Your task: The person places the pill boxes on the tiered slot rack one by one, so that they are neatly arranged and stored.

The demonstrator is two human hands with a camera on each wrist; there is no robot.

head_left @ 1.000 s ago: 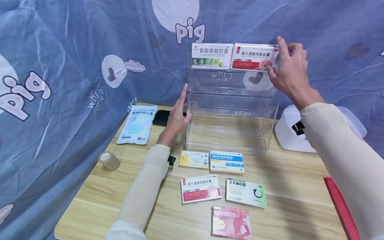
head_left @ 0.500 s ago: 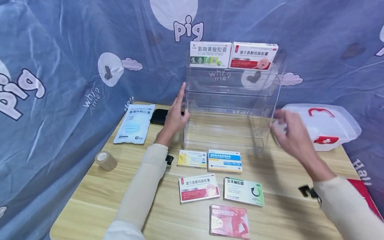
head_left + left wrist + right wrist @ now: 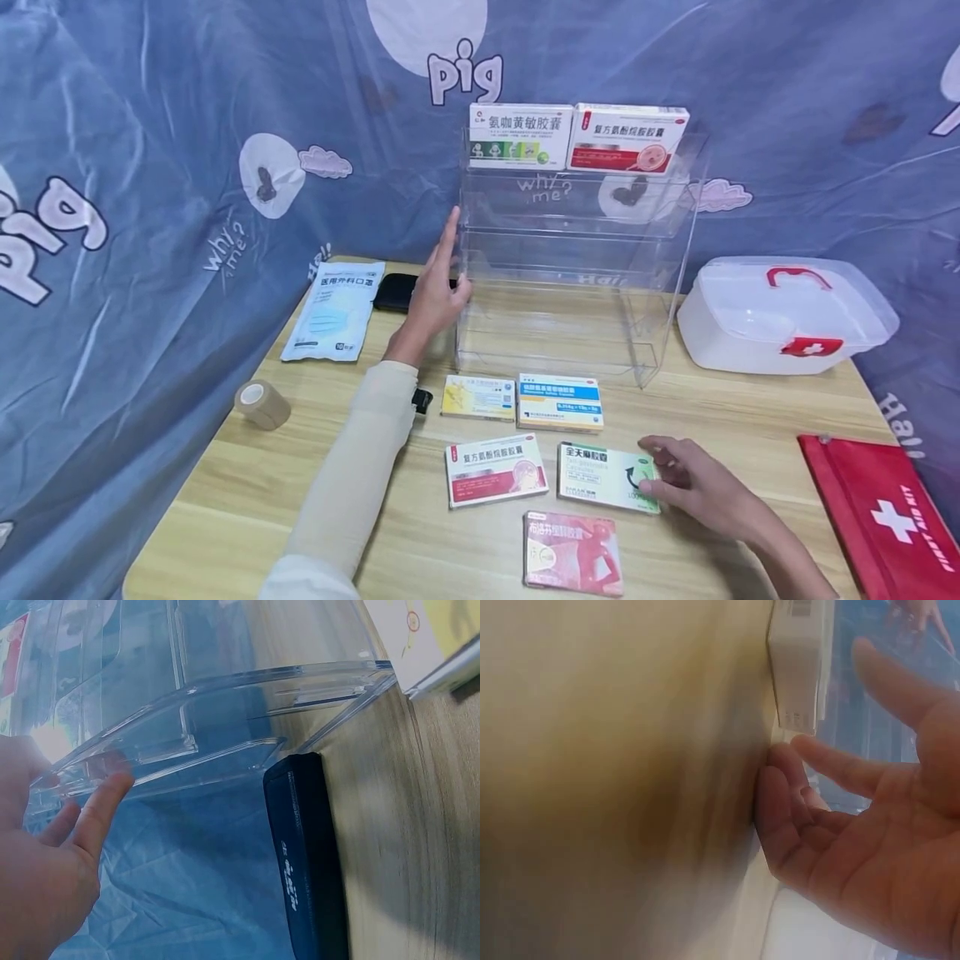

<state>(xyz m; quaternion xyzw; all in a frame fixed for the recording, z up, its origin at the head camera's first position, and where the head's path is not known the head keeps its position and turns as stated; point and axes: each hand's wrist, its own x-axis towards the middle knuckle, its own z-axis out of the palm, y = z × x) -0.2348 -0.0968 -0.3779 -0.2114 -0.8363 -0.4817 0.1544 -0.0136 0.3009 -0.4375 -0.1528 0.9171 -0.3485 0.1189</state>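
Observation:
My left hand (image 3: pixel 435 304) rests against the left side of a clear acrylic display rack (image 3: pixel 558 250), fingers fairly straight; the left wrist view shows its fingers (image 3: pixel 97 814) touching the side panel. My right hand (image 3: pixel 701 487) reaches over the right end of a green-and-white capsule box (image 3: pixel 600 479) lying on the table. In the right wrist view, its thumb and fingers stand around the box's end (image 3: pixel 799 671), the thumb apart from it. On the rack's top tier stand a green-and-white medicine box (image 3: pixel 517 137) and a red-and-white one (image 3: pixel 628 140).
Nearby lie a red-and-white box (image 3: pixel 497 471), a pink box (image 3: pixel 573 552), a yellow box (image 3: pixel 478 397) and a blue-and-white box (image 3: pixel 560 402). At left are a mask packet (image 3: pixel 333 312), black case (image 3: pixel 393 292) and tape roll (image 3: pixel 262 405); at right, a white first-aid box (image 3: pixel 757 325) and red pouch (image 3: pixel 877 508).
My right hand has left the red-and-white box on the top tier and come down to the green-and-white box on the table. The left hand has stayed at the rack's side.

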